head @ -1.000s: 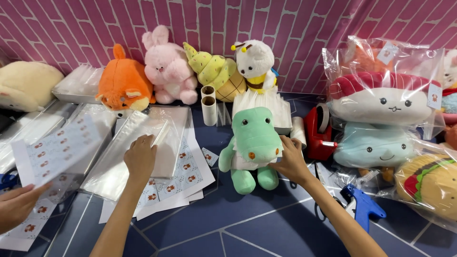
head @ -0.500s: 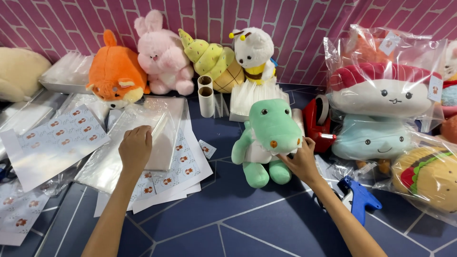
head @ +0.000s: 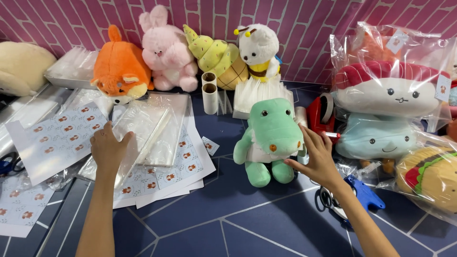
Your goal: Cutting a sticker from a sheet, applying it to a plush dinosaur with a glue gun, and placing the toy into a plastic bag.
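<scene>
On the blue table: sticker sheets (head: 157,173), plush toys.
Left hand (head: 107,148): flat, open, pressing clear bags (head: 143,128).
Right hand (head: 318,159): fingers spread, touching green crocodile plush (head: 271,138), seemingly not gripping.

Head-worn view, steeply downward, close over table (head: 247,223)

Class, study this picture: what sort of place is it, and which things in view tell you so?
Probably a packing bench for soft toys: a stack of clear plastic bags under the left hand, white sticker sheets, and bagged plush toys. The right hand touches an unbagged green crocodile plush.
</scene>
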